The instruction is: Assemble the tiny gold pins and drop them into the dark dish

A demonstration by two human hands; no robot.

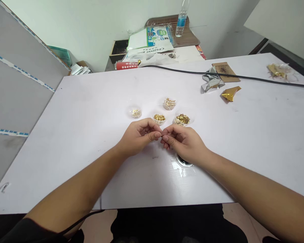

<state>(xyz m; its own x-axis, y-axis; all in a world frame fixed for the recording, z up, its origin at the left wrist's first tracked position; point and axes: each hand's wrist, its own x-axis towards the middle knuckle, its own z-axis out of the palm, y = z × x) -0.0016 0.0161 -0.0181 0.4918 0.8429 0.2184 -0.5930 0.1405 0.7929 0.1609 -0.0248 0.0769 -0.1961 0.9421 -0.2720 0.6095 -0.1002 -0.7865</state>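
Taking the meeting point of our fingertips as the clock centre, with 12 o'clock pointing away from us, we read the worktop as follows. Our left hand comes in from 8 o'clock, its thumb and forefinger closed to a pinch. Our right hand comes in from 4 o'clock in a matching pinch, its other fingers loosely curled. Both sets of fingertips meet on a small piece at the clock centre, raised above the white table; it is too small and too far covered for us to identify. Four clear cups stand beyond the hands: the left cup, with pale slender pieces, at 10 o'clock; the near cup, with gold pieces, at 12 o'clock; the far cup, also with gold pieces, between 12 and 1; and the right cup, with gold and pale pieces, at 2 o'clock. At 4 to 5 o'clock, a dark disc with a bright rim is partly covered by our right hand. Farther out, gold foil lies at 2 o'clock, and a silver packet between 1 and 2.
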